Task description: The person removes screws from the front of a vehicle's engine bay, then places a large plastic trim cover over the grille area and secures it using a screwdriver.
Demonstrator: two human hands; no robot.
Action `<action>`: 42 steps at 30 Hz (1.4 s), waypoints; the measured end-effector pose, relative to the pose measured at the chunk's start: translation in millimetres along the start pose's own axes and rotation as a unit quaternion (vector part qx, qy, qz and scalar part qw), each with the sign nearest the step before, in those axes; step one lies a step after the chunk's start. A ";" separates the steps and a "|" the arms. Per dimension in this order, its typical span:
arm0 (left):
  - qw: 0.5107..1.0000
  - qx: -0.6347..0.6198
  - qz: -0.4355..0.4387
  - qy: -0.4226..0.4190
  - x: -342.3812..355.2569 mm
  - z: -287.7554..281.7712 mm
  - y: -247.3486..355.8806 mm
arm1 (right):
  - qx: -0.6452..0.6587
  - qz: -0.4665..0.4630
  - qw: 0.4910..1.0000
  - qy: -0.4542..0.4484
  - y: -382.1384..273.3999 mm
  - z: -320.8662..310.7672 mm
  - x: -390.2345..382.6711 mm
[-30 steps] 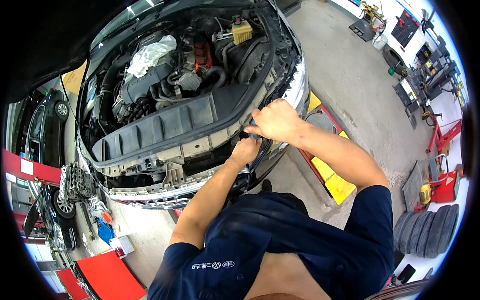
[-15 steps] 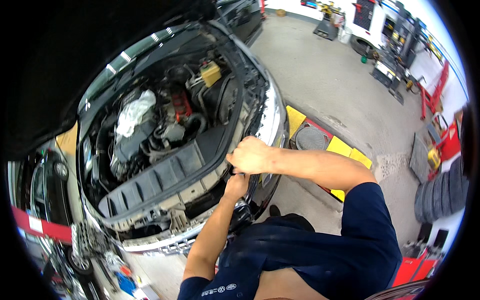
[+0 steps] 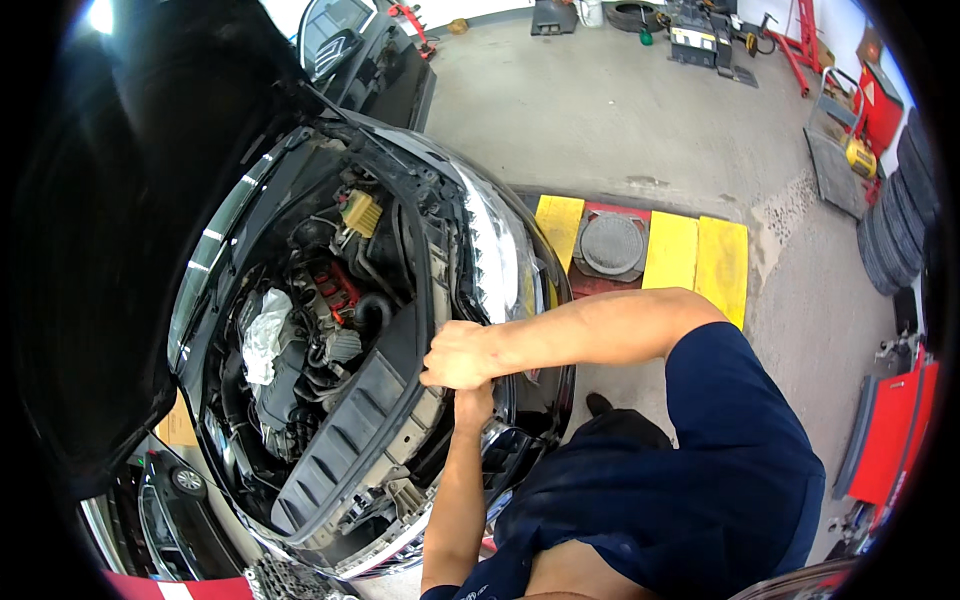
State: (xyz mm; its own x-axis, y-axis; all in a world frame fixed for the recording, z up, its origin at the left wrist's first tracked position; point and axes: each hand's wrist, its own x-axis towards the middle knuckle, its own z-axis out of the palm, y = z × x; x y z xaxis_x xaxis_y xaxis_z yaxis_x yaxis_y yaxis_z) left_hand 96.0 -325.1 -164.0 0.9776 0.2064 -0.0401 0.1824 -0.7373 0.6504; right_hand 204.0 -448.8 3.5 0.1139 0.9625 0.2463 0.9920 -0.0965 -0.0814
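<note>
At the front corner of a dark car, my right hand (image 3: 462, 355) is closed in a fist above the front panel edge, beside the headlight (image 3: 490, 250). What it grips, if anything, is hidden. Just below it, my left hand (image 3: 474, 405) reaches up to the same spot, its fingers covered by the right hand. Both are next to the pale front crossmember (image 3: 420, 425) and the ribbed black cover (image 3: 345, 435). Deeper in the engine bay lie a crumpled white cloth (image 3: 266, 335), a red engine part (image 3: 335, 288) and a yellowish reservoir (image 3: 360, 214).
The raised hood (image 3: 130, 250) hangs over the left side. Right of the car, yellow plates (image 3: 670, 255) flank a round grey turntable (image 3: 612, 245) on the floor. Stacked tyres (image 3: 900, 215) and a red cabinet (image 3: 890, 435) stand at the right. Another dark car (image 3: 185, 520) is at lower left.
My view has swung, showing more of the raised hood and shifting the floor plates upward. Both hands stay together at the same front corner, the right still closed above the left.
</note>
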 end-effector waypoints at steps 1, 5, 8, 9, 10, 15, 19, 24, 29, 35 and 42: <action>0.998 0.005 -0.046 -0.045 1.8 -5.7 10.4 | 0.000 0.007 0.999 -0.047 4.9 -3.9 5.3; 0.998 0.003 0.039 0.038 -7.4 -10.0 21.8 | 0.005 0.062 0.995 -0.074 -4.2 -23.2 1.8; 0.964 -0.032 0.226 0.139 -2.2 2.3 -9.4 | 0.021 -0.018 0.997 -0.066 -1.9 -28.8 -3.9; 0.983 0.004 0.155 0.094 -0.2 12.7 -22.0 | 0.006 -0.041 0.996 -0.084 6.1 -22.4 0.7; 0.995 0.042 0.076 0.050 -1.8 15.5 -33.5 | -0.028 0.001 0.993 -0.113 4.1 -30.8 4.2; 0.992 0.124 -0.014 0.020 -5.4 9.2 -5.5 | -0.029 0.007 0.998 -0.061 8.9 -23.0 -3.7; 0.992 0.110 -0.058 0.003 -5.9 8.4 -1.9 | -0.025 -0.003 0.992 -0.127 10.0 -31.5 9.4; 0.995 0.075 -0.058 0.024 -9.3 11.2 1.4 | 0.006 -0.082 0.996 0.044 11.7 -18.9 -1.5; 0.994 0.042 -0.101 0.020 -13.9 -3.0 16.3 | -0.052 0.001 0.993 -0.106 7.5 -22.6 12.3; 0.996 0.038 -0.079 0.025 -8.0 -0.2 8.2 | -0.090 0.011 0.984 -0.152 -2.4 -37.4 15.9; 0.995 0.001 -0.073 0.074 -13.9 2.1 7.8 | -0.075 -0.017 0.987 -0.140 -0.4 -38.2 19.3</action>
State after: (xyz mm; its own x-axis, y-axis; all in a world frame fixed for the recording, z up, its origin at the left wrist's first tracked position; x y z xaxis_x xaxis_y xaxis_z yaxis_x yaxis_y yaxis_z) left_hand 84.1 -335.1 -159.9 0.9151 0.4026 -0.0218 0.3207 -0.6940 0.6447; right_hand 207.8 -439.9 45.2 0.0808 0.9962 -0.0319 0.9944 -0.0784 0.0715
